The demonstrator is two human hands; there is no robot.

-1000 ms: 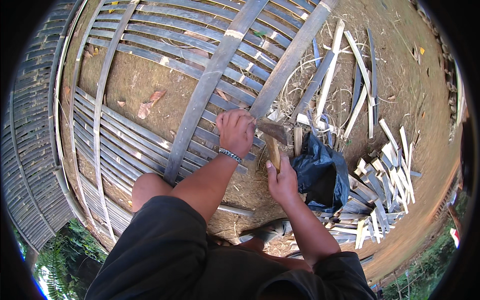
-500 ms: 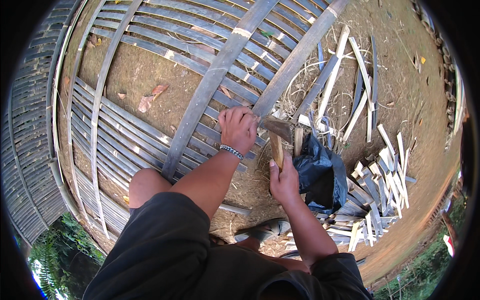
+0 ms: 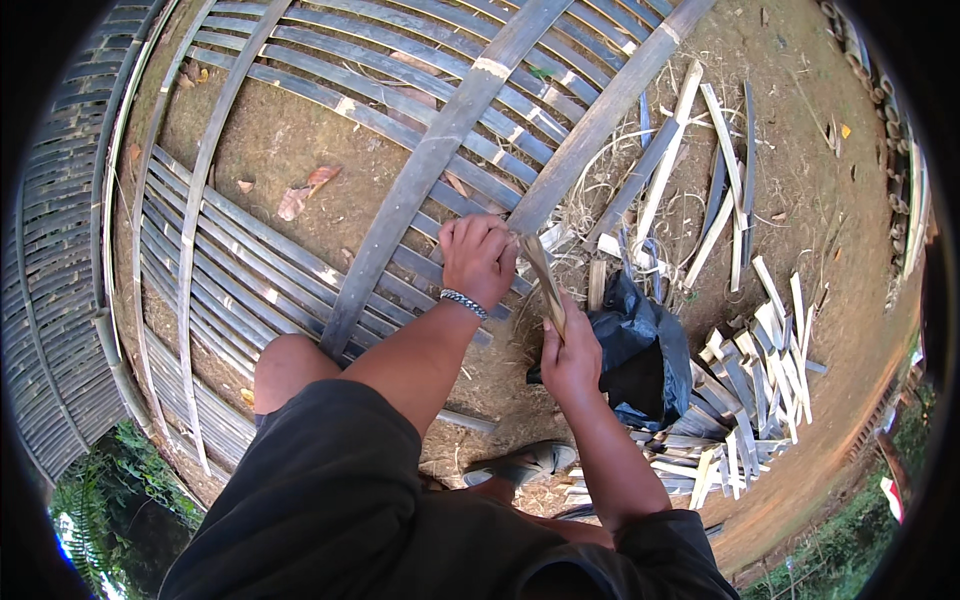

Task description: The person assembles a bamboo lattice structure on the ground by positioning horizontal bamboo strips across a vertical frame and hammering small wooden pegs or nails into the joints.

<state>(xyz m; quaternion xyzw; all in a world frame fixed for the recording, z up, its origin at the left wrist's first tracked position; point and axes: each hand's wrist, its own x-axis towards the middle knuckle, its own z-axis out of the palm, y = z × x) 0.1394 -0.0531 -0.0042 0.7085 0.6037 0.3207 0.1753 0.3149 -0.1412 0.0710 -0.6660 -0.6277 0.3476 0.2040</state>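
My left hand (image 3: 476, 262), with a braided bracelet at its wrist, is curled over the lower end of a wide bamboo batten (image 3: 580, 150), beside the crossing slats. Its thumb and fingertips are pressed together there; whatever they pinch is too small or hidden to name. My right hand (image 3: 572, 362) grips the wooden handle of a hatchet (image 3: 543, 280). The hatchet's head is seen nearly edge-on and blurred, close to the left fingertips. Under my left forearm runs another wide batten (image 3: 425, 180) across the bamboo slat panel (image 3: 350, 108).
A black plastic bag (image 3: 640, 350) lies open right of my right hand. Beyond it is a heap of split bamboo pieces (image 3: 765, 370). Longer strips (image 3: 725, 160) and shavings lie on the bare earth. Another slat panel (image 3: 60, 260) stands far left. My sandaled foot (image 3: 520, 462) is below.
The hatchet has turned in my right hand, so its head, broadside before, now shows nearly edge-on. My left hand stays at the batten's end. The whole view has shifted slightly.
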